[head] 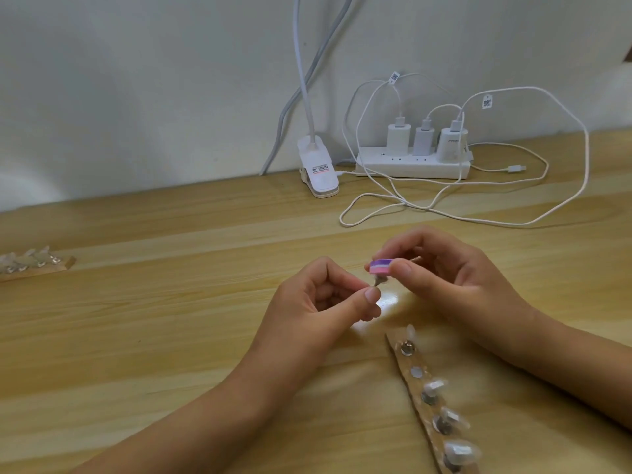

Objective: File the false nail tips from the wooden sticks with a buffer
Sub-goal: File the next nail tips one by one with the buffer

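step in hand, filing: left hand (328, 295) pinched on one false nail tip (481, 281), right hand (441, 268) pinched on pink-purple buffer (483, 266) touching tip from above; best kept to short light strokes, tip held firm. near wooden stick (429, 401) just below the hands, four tips mounted, one mount bare; second stick (34, 266) far left of it on table (171, 319); power strip (412, 164), cables, lamp clip (318, 169) well behind, nothing obstructing.

Wooden table (171, 336), light grain. Resting on it: a wooden stick (431, 413) with nail tips at front right, a second stick (37, 266) at far left, a clip lamp base (318, 169), a power strip (412, 162) and white cables (478, 218).
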`<control>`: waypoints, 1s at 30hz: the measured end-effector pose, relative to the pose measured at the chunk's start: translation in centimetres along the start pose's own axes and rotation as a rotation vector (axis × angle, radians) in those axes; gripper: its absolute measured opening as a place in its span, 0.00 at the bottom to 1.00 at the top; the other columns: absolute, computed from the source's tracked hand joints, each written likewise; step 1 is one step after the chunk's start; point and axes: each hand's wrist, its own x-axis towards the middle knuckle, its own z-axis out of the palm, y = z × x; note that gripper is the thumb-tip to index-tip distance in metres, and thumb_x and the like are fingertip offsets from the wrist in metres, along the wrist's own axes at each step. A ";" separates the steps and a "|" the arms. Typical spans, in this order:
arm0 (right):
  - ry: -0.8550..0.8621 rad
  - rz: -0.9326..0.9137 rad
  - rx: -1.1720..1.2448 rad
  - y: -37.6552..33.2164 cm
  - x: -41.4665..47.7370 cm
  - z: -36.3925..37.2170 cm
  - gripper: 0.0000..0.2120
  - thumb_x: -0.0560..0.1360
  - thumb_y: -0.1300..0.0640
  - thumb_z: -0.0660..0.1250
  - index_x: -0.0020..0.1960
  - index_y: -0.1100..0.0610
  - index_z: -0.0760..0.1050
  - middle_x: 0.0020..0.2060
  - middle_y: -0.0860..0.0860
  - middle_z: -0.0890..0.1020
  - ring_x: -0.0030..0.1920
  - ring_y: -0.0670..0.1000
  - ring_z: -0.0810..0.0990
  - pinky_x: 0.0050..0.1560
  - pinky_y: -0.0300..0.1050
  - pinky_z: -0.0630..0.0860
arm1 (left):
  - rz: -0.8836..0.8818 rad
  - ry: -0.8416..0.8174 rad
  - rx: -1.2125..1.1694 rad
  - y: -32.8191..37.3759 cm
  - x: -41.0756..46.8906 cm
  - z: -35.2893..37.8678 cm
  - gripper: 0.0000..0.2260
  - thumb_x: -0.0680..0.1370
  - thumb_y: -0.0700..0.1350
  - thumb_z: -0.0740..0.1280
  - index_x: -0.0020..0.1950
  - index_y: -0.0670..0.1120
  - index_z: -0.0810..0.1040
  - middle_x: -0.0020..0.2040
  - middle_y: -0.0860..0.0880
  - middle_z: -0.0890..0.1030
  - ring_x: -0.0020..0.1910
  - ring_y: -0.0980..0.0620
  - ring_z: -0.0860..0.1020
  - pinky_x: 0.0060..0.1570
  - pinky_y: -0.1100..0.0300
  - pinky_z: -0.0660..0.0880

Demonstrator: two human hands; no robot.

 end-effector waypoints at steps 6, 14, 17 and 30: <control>0.013 0.010 0.027 0.1 0.1 0.0 0.08 0.72 0.47 0.71 0.50 0.47 0.79 0.48 0.49 0.85 0.51 0.54 0.82 0.56 0.46 0.77 | 0.000 0.014 -0.025 0.0 0.1 0.0 0.10 0.68 0.47 0.73 0.43 0.43 0.78 0.36 0.48 0.84 0.38 0.54 0.83 0.42 0.66 0.77; 0.010 0.048 0.057 0.6 0.2 -0.1 0.12 0.74 0.44 0.70 0.49 0.52 0.79 0.46 0.49 0.86 0.51 0.47 0.84 0.54 0.37 0.76 | 0.009 0.008 -0.053 0.1 0.0 0.0 0.09 0.68 0.49 0.73 0.45 0.48 0.80 0.36 0.49 0.84 0.39 0.54 0.83 0.43 0.66 0.77; 0.013 0.020 0.012 0.4 0.2 0.0 0.11 0.74 0.44 0.66 0.50 0.49 0.79 0.47 0.49 0.85 0.52 0.49 0.83 0.57 0.42 0.76 | 0.018 0.010 -0.041 0.1 0.0 0.0 0.06 0.68 0.48 0.73 0.42 0.48 0.81 0.36 0.48 0.84 0.38 0.54 0.83 0.42 0.66 0.77; 0.003 0.046 -0.023 0.7 0.2 -0.1 0.06 0.74 0.47 0.69 0.49 0.48 0.79 0.47 0.48 0.84 0.50 0.49 0.82 0.54 0.41 0.76 | 0.001 0.043 -0.069 0.1 0.1 0.0 0.02 0.72 0.40 0.73 0.41 0.43 0.80 0.36 0.46 0.85 0.37 0.55 0.83 0.38 0.69 0.75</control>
